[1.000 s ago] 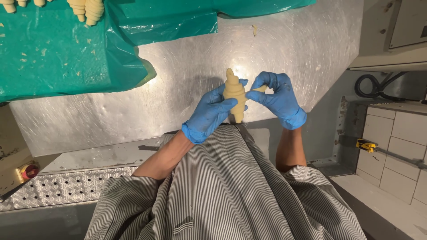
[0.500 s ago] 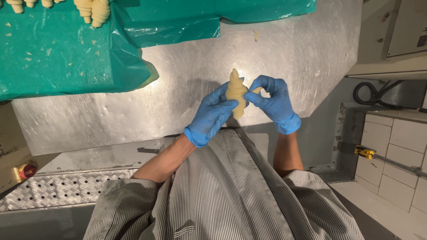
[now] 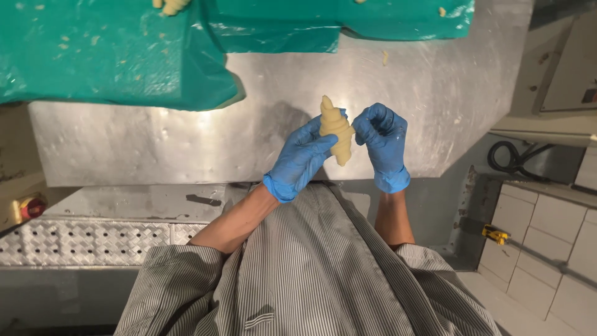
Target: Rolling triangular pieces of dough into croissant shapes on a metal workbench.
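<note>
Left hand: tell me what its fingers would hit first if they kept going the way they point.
The left hand points up and right, its fingers already wrapped on the dough roll. Past that, probably the right hand, though depth is unclear.

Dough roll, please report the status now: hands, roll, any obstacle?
Left hand and right hand both grip dough roll. Roll upright above steel table. Nothing in the way.

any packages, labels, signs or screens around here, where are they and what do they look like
Small label: far right edge, on a pale cabinet door, dark with a red patch, too small to tell more.
Green plastic sheet: top left on the steel table, crumpled wrapping with dough bits.
No screens or signs show.
</note>
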